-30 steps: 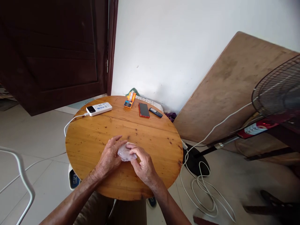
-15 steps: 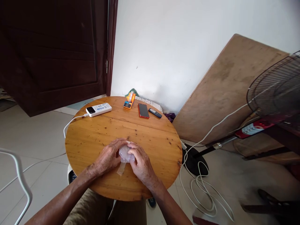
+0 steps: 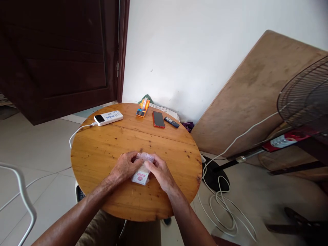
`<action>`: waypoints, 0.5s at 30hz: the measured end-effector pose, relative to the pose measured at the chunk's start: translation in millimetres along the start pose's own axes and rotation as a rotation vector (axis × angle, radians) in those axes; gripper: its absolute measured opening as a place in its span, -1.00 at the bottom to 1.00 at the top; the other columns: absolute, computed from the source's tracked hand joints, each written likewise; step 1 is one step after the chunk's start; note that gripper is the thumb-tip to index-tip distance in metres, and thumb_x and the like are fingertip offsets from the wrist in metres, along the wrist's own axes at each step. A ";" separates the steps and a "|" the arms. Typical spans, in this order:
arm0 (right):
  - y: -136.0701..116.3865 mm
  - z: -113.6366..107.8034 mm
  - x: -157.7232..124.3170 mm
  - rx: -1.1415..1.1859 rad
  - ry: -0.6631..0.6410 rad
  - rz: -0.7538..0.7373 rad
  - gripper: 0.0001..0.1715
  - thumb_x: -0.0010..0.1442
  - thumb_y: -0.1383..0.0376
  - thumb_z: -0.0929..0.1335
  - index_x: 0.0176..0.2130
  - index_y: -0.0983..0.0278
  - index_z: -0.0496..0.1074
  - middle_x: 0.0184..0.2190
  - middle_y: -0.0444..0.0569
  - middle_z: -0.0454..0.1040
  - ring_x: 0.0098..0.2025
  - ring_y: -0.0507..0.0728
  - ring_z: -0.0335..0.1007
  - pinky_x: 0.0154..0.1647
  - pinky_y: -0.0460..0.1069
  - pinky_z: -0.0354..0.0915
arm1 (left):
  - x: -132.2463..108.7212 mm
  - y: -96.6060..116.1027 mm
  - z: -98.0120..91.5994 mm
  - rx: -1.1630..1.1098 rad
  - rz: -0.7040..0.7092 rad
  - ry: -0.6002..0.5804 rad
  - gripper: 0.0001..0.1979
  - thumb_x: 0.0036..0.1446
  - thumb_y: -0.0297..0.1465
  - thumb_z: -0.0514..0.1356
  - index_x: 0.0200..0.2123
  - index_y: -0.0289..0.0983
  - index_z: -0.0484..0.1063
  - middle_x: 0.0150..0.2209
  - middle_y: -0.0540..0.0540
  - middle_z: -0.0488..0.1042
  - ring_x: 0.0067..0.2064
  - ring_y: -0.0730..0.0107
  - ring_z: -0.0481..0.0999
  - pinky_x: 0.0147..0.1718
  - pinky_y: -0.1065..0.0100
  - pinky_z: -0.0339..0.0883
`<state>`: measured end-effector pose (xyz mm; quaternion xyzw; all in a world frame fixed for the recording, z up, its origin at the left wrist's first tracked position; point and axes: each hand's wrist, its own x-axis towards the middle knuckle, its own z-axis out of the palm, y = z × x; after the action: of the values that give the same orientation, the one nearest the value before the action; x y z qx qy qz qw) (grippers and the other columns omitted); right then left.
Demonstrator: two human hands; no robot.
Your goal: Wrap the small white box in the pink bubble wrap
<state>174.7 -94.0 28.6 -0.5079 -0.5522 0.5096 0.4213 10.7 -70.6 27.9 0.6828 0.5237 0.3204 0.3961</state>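
Observation:
A small white box with red print, wrapped in clear plastic that looks like bubble wrap (image 3: pixel 140 178), rests on the round wooden table (image 3: pixel 102 150) near its front. My left hand (image 3: pixel 126 166) grips the package from the left, its thumb pressing on the upper face. From the right, my right hand (image 3: pixel 161 173) holds the other side, its thumb also on the wrap. Both sets of fingers curl around the far end, so part of the package is hidden.
Toward the back of the table are a white power bank (image 3: pixel 109 118) with a cable, an orange tape dispenser (image 3: pixel 142 107), a red-edged phone (image 3: pixel 158 119) and a small dark device (image 3: pixel 171 122). A standing fan (image 3: pixel 304 92) and coiled white cable (image 3: pixel 217 198) are at the right.
The package has been turned in my hands, so its red-printed face now shows. The strip of tape that stuck out toward me is no longer visible. The view has shifted slightly.

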 end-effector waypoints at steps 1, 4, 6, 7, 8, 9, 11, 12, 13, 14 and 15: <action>1.7 -0.6 -2.5 0.062 -0.042 -0.009 -0.60 0.09 0.05 0.42 -0.16 0.24 0.40 -0.30 -0.07 0.52 -0.30 0.12 0.46 -0.34 -0.04 0.36 | -0.6 -0.6 0.4 -0.015 -0.006 0.016 -0.78 0.03 -0.27 0.09 -0.53 -0.28 0.35 -0.58 0.07 0.33 -0.49 0.46 0.28 -0.51 0.44 0.10; 6.3 -1.2 -10.4 0.148 -0.123 -0.059 -0.18 -0.05 0.15 0.53 0.14 0.16 0.26 0.06 0.04 0.47 0.01 0.22 0.45 -0.04 0.07 0.40 | -2.8 -1.3 -0.5 -0.062 -0.037 0.045 -0.80 0.00 -0.28 0.09 -0.51 -0.28 0.38 -0.56 0.06 0.36 -0.46 0.43 0.32 -0.46 0.42 0.17; 9.6 0.0 -13.1 0.131 -0.097 -0.071 -0.07 -0.06 0.22 0.54 0.22 0.12 0.17 0.12 0.05 0.43 0.07 0.23 0.43 0.02 0.10 0.39 | -4.4 -0.6 -2.9 -0.142 -0.023 0.020 -0.76 0.00 -0.24 0.10 -0.45 -0.29 0.42 -0.52 0.03 0.41 -0.44 0.41 0.36 -0.44 0.41 0.22; 11.0 0.9 -13.5 0.125 -0.069 -0.062 -0.09 -0.03 0.23 0.52 0.23 0.11 0.16 0.10 0.05 0.44 0.05 0.21 0.44 0.01 0.10 0.40 | -5.2 0.1 -4.5 -0.201 -0.011 -0.016 -0.74 0.01 -0.21 0.11 -0.41 -0.30 0.44 -0.48 0.01 0.45 -0.42 0.39 0.39 -0.43 0.40 0.25; 12.1 2.0 -13.2 0.125 -0.043 -0.043 -0.13 0.00 0.24 0.50 0.23 0.12 0.16 0.06 0.05 0.47 0.01 0.20 0.46 -0.02 0.09 0.41 | -6.0 0.7 -6.4 -0.272 0.000 -0.062 -0.72 0.02 -0.20 0.12 -0.37 -0.31 0.46 -0.43 -0.02 0.49 -0.39 0.36 0.43 -0.41 0.39 0.28; 12.7 3.0 -12.4 0.131 -0.020 -0.022 -0.17 0.03 0.24 0.48 0.22 0.13 0.17 0.02 0.04 0.50 -0.03 0.19 0.49 -0.05 0.08 0.43 | -6.8 1.1 -8.3 -0.355 0.008 -0.110 -0.69 0.03 -0.19 0.13 -0.31 -0.31 0.47 -0.37 -0.05 0.53 -0.35 0.33 0.47 -0.37 0.37 0.32; 12.1 4.5 -10.3 0.129 0.006 0.006 -0.21 0.04 0.22 0.46 0.21 0.16 0.17 -0.03 0.03 0.52 -0.07 0.18 0.50 -0.08 0.06 0.43 | -7.8 0.8 -11.3 -0.519 0.004 -0.191 -0.64 0.00 -0.21 0.18 -0.17 -0.31 0.46 -0.22 -0.13 0.57 -0.22 0.22 0.54 -0.25 0.30 0.40; 11.1 4.8 -9.2 0.107 0.018 0.008 -0.22 0.05 0.21 0.45 0.20 0.16 0.18 -0.03 0.03 0.52 -0.05 0.18 0.49 -0.07 0.06 0.43 | -8.0 -0.1 -11.9 -0.585 -0.004 -0.212 -0.58 -0.04 -0.24 0.22 -0.10 -0.31 0.43 -0.14 -0.17 0.57 -0.14 0.16 0.55 -0.17 0.24 0.41; 9.8 4.8 -8.1 0.069 0.033 0.004 -0.24 0.07 0.20 0.45 0.20 0.17 0.18 -0.01 0.04 0.51 -0.04 0.18 0.48 -0.06 0.06 0.42 | -8.0 -1.4 -11.9 -0.636 -0.014 -0.222 -0.49 -0.08 -0.27 0.25 -0.02 -0.31 0.39 -0.06 -0.20 0.56 -0.06 0.11 0.55 -0.10 0.19 0.41; 8.3 4.5 -7.2 0.018 0.054 -0.004 -0.25 0.08 0.19 0.44 0.20 0.18 0.19 0.01 0.04 0.49 -0.02 0.19 0.47 -0.05 0.06 0.41 | -7.8 -3.1 -11.1 -0.669 -0.024 -0.224 -0.40 -0.11 -0.30 0.28 0.05 -0.31 0.34 0.00 -0.24 0.53 0.00 0.08 0.53 -0.04 0.15 0.40; 6.9 4.1 -6.3 -0.037 0.079 -0.013 -0.26 0.09 0.18 0.43 0.21 0.18 0.19 0.02 0.05 0.49 -0.01 0.19 0.47 -0.05 0.05 0.41 | -7.4 -4.9 -9.8 -0.685 -0.036 -0.221 -0.32 -0.13 -0.31 0.31 0.12 -0.31 0.29 0.04 -0.26 0.51 0.05 0.06 0.51 0.00 0.13 0.39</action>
<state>172.4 -101.1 21.6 -0.5318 -0.5478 0.4758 0.4367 -1.7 -75.1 28.2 0.5315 0.3518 0.3948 0.6618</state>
